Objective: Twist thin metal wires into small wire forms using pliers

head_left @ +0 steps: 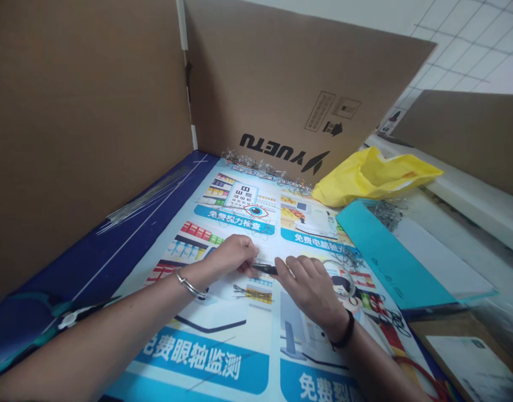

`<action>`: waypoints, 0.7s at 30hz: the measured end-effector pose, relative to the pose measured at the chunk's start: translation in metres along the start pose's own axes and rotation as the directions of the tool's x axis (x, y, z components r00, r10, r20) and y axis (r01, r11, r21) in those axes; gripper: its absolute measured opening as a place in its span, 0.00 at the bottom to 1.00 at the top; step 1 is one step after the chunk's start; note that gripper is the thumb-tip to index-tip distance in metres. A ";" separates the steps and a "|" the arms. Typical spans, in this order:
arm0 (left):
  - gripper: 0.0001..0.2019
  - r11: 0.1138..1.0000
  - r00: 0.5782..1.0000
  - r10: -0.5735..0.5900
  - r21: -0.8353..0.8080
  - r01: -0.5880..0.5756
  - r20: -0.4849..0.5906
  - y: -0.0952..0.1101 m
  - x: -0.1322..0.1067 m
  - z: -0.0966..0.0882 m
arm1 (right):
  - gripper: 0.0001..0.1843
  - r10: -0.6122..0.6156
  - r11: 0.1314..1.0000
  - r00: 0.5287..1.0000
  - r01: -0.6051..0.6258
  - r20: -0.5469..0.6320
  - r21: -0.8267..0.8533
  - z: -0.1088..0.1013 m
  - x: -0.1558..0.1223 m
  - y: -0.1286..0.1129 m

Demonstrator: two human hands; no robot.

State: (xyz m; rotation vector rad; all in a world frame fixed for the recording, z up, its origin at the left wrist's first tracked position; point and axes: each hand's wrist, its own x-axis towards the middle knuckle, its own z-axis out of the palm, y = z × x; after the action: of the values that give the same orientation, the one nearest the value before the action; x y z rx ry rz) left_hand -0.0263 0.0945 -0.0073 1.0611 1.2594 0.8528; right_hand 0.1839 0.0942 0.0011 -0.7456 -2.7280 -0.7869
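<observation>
My right hand [308, 285] is closed around a pair of pliers [265, 269], with the dark jaws pointing left. My left hand [235, 254] is pinched at the tip of those jaws; whatever lies between its fingers is too small to make out. Both hands are above a printed poster [275, 318] spread over the table. Just below the jaws lies a small bunch of short wires [252, 292]. Thin bent wire pieces are scattered on the poster beyond my hands, and a small tangle of wire [350, 258] sits to the right.
Cardboard walls [281, 84] stand at the back and left. Long straight wires [145, 198] lie along the left side. A teal-handled tool [42, 329] is at lower left. Rightward are a yellow bag [365, 176], a teal folder [390, 257] and a red-handled tool [421, 368]. Wire shapes [260, 164] line the back.
</observation>
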 end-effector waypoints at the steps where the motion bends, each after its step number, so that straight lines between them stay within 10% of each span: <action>1: 0.06 1.000 1.000 -0.002 -0.002 0.002 0.003 0.000 0.000 0.000 | 0.14 0.001 1.000 1.000 -0.001 -0.001 0.009 0.000 0.000 0.000; 21: 0.06 0.997 0.997 -0.070 0.011 0.070 0.030 -0.001 0.000 0.001 | 0.14 -0.024 1.000 0.999 0.024 0.027 -0.011 0.000 -0.001 -0.003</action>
State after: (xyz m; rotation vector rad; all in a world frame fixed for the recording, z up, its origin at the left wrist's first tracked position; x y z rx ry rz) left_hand -0.0259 0.0937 -0.0083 1.0284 1.2697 0.7748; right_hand 0.1830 0.0917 0.0001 -0.7321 -2.7637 -0.8045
